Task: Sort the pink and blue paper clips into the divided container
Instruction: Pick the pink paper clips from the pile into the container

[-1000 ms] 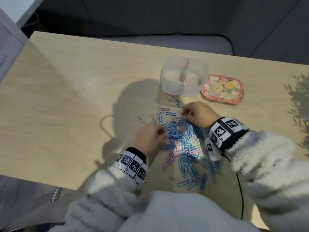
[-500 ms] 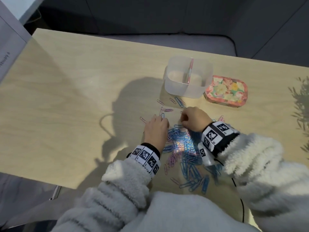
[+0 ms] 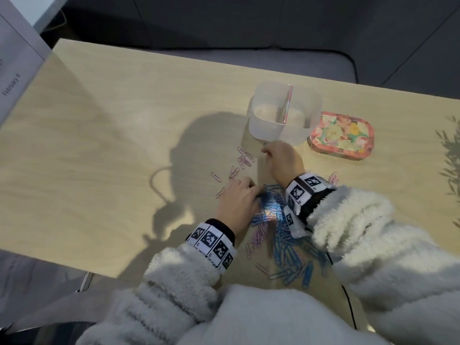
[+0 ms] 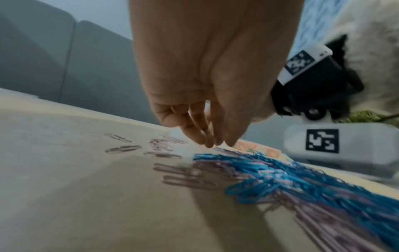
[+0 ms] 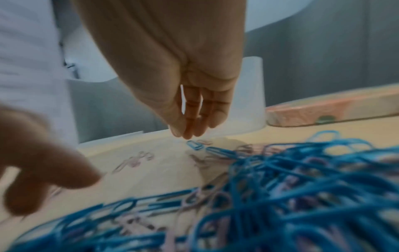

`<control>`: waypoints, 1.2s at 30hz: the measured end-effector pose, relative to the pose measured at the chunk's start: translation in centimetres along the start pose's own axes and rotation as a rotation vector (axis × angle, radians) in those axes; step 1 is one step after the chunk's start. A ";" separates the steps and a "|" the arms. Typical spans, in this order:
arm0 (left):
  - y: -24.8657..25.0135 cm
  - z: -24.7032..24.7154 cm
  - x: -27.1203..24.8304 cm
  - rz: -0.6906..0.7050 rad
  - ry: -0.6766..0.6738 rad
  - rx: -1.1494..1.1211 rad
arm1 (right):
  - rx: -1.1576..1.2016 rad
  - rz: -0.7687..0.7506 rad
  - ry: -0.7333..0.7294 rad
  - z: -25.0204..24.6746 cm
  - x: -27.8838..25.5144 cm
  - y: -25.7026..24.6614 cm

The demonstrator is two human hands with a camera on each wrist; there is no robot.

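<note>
A heap of blue and pink paper clips [image 3: 281, 235] lies on the wooden table in front of me, also seen in the left wrist view [image 4: 291, 179] and the right wrist view [image 5: 280, 179]. The translucent container [image 3: 273, 130] with its pink divider [image 3: 288, 103] stands behind the heap. My right hand [image 3: 265, 150] reaches to the container's near wall [image 5: 248, 102]. Its fingers [image 5: 187, 133] point down, tips gathered just above a single blue clip [image 5: 195, 145], with nothing visible between them. My left hand [image 3: 251, 188] hovers at the heap's far left edge, fingertips [image 4: 218, 145] together and holding nothing I can see.
Loose pink clips [image 3: 245, 160] are scattered left of the right hand, and a few more [image 3: 332, 178] lie right of its wrist. A floral tin [image 3: 341, 135] sits right of the container. A printed sheet [image 3: 15, 61] overhangs the table's far left corner.
My right hand has left the heap and moved forward to the foot of the container. My left hand has shifted forward and right to the heap's far edge.
</note>
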State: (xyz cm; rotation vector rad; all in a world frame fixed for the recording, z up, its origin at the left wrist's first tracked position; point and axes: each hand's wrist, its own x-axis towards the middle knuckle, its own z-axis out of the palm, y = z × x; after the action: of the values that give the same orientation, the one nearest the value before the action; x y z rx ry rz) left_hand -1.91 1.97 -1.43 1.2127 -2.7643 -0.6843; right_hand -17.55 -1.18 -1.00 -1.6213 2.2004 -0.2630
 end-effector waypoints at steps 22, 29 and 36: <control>-7.4 -3.4 2.3 -0.285 0.018 -0.341 | 0.028 0.053 -0.013 -2.0 -0.6 2.2; -6.0 -3.0 2.8 -0.205 -0.059 -0.307 | -0.131 -0.164 -0.064 1.4 -0.1 -2.2; -7.3 -3.3 1.4 -0.100 -0.108 -0.129 | -0.134 -0.199 -0.121 1.4 -0.1 -3.1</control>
State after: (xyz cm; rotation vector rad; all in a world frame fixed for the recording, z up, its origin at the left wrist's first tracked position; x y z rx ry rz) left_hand 2.84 -4.64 -1.65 1.3312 -2.7079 -0.9482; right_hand -14.26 -1.88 -1.10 -1.8801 2.0061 -0.0702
